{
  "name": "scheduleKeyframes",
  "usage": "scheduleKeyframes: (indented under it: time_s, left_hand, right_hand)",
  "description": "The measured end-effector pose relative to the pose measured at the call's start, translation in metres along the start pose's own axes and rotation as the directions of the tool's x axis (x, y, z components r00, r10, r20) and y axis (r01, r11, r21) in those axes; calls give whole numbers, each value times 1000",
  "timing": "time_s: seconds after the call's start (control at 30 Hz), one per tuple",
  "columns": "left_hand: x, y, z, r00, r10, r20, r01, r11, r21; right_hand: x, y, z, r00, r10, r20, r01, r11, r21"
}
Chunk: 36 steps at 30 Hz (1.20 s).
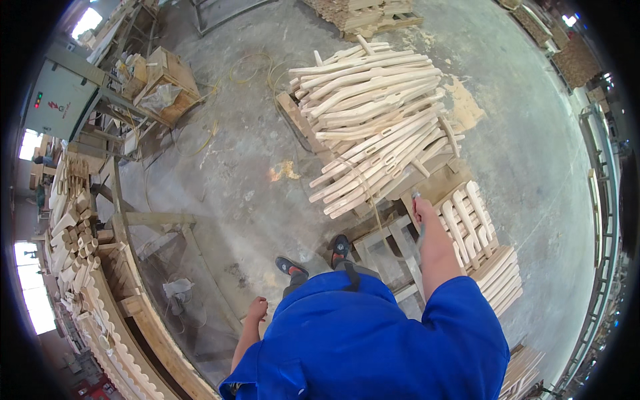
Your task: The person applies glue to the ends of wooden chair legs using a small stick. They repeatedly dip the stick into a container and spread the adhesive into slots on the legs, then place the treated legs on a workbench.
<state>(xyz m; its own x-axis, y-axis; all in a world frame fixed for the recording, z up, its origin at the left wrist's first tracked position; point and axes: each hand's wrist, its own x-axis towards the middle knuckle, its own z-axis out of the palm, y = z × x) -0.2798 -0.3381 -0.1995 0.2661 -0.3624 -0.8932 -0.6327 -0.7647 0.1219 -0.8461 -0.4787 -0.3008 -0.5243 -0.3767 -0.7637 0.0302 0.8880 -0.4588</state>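
Note:
My right hand (421, 209) reaches forward at the right, its fingers closed round a small grey metal-looking tool (417, 195); its exact kind is too small to tell. It is over the near end of a large pile of shaped pale wooden pieces (373, 100), several with slots cut through them. Just right of that hand lies a smaller stack of curved wooden pieces (465, 220). A thin yellowish hose (365, 181) crosses the pile's near end. Low at my left side hangs my left hand (257, 309), fingers curled in, with nothing visible in it.
A wooden bench (150, 327) loaded with cut wood runs along the left. Beyond it stand a grey electrical cabinet (63, 97) and a wooden box (170, 77). Hose loops (250, 61) lie on the concrete floor. A wooden frame (393, 250) stands by my right leg.

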Motion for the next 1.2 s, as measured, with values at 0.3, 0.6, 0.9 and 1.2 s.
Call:
scheduleKeyframes:
  time_s: [0.3,0.6,0.9,1.2]
  left_hand:
    - [12,21,-7,995,84,-58,-80,995,54]
    - [12,34,-18,992,94,-86,-88,993,72]
    - [38,56,-29,957,267,-118,-232,942,243]
    - [27,28,-43,937,261,-230,-223,958,180]
  right_hand:
    - [-16,-42,50,970,-2,244,34,991,-130]
    - [6,-6,36,995,27,97,-29,999,21]
    - [41,31,3,778,-627,33,426,490,-760]
    - [19,-55,85,823,-552,138,473,530,-704]
